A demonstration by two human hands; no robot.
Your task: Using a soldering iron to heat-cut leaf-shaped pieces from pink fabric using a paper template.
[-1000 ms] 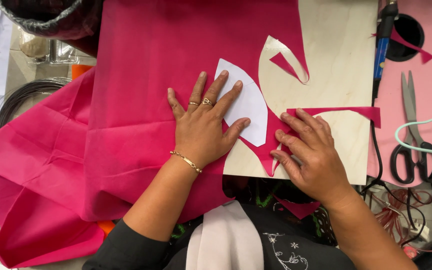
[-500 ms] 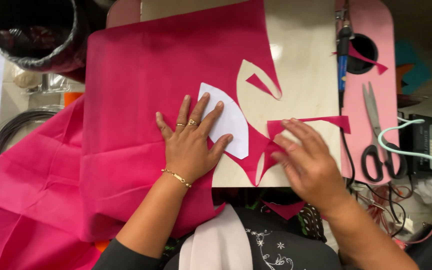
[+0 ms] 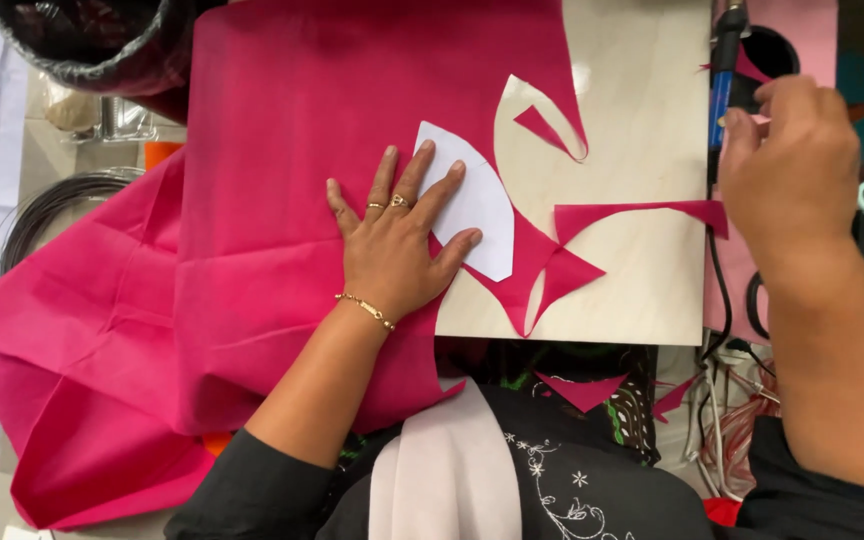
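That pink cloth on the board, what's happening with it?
A person's left hand presses a white paper template flat on the pink fabric, which lies over a pale wooden board and already has curved pieces cut out. The right hand is at the board's right edge, at a blue-handled tool.

White paper template point(image 3: 474, 200) lies flat on pink fabric point(image 3: 282, 200), pinned under fingertips; blue-handled tool point(image 3: 720, 95) at board's right edge.
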